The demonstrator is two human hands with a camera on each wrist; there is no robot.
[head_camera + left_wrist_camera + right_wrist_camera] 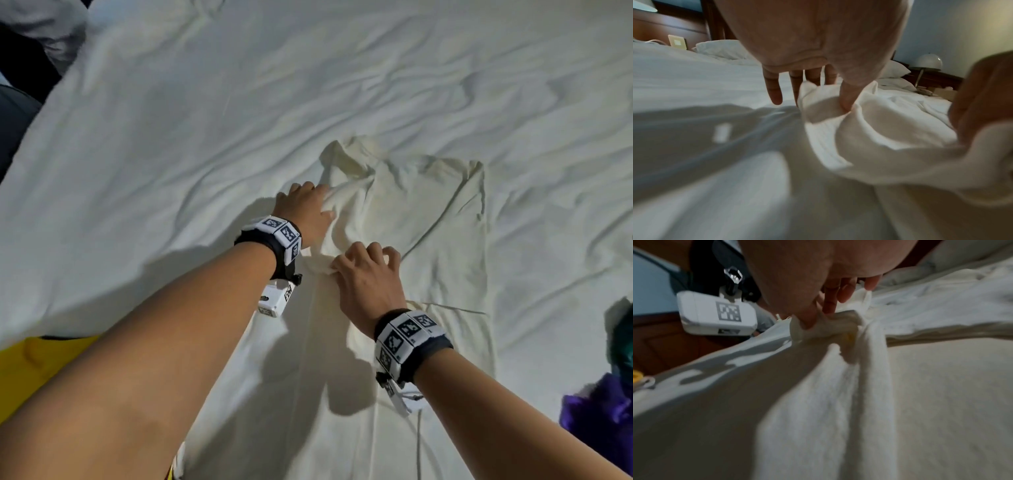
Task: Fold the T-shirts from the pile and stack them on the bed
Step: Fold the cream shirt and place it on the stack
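Rumpled white bed [205,120] with a cream T-shirt [438,219] spread out near its middle.

Both hands work the shirt's left side: the left hand [305,212] has thumb and fingers [774,91] closed on a fold of cloth near the collar, and the right hand [368,274] pinches a bunched fold just nearer the body, fingers [830,305] curled round it. Purple and teal garments [603,411] lie at the bed's right edge, a yellow one [30,366] at the left.
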